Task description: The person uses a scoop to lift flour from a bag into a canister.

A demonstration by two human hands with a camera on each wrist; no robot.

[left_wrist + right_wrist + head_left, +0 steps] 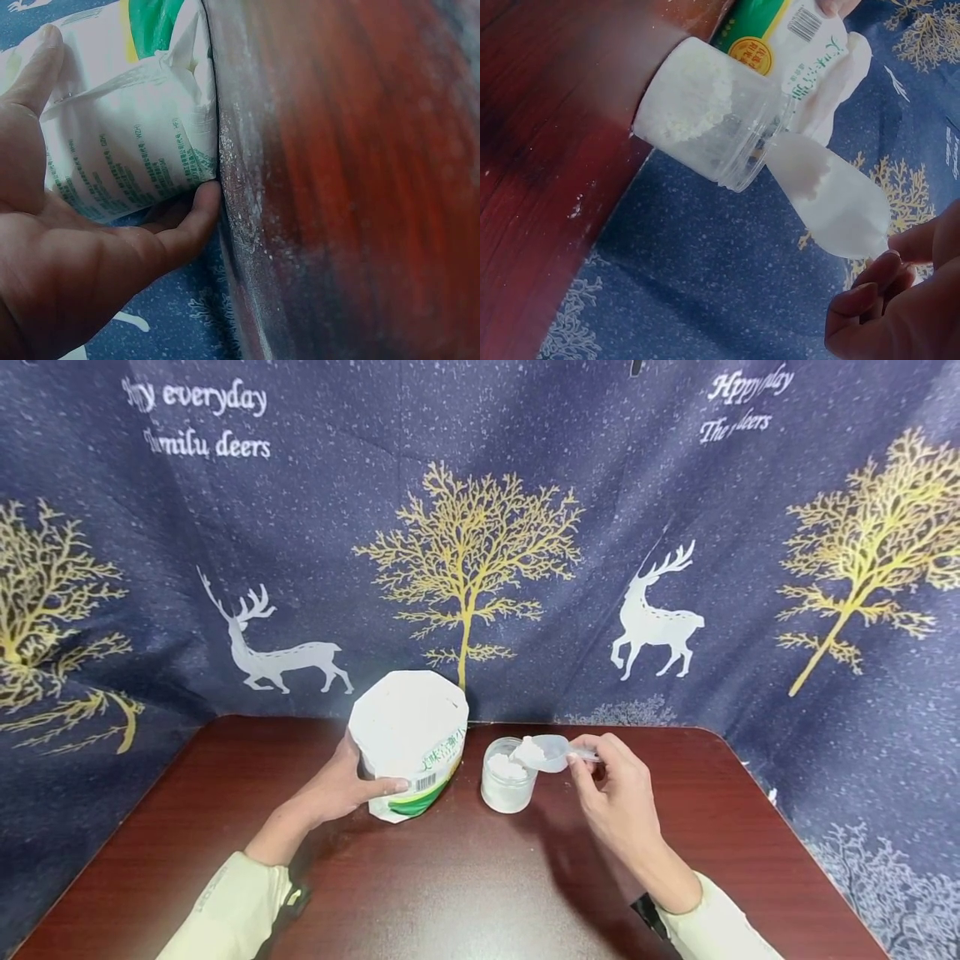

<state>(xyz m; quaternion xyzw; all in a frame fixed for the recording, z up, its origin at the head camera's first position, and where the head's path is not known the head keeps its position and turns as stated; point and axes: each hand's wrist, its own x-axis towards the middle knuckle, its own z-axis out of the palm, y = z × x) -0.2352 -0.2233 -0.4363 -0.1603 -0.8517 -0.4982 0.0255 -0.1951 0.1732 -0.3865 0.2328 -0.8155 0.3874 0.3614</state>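
- The glossy reddish-brown wooden table (pixel 420 893) fills the lower frame; pale specks on it suggest spilling comes easily here.
- Left of centre, a white plastic bag with green printing (pixel 408 727) could tip or slump if its support slackened.
- The left hand (pixel 348 785) grasps that bag, thumb across its front; squeezing hard might crumple it.
- Right of centre, the right hand (pixel 618 789) pinches the scoop's handle; a wrist twist could dump the load early.
- The clear round jar (pixel 508 797), partly filled at centre, might topple if knocked.
- The translucent plastic scoop (pixel 553 756) reaches its mouth; white powder (pixel 528 750) heaped there could miss the rim.
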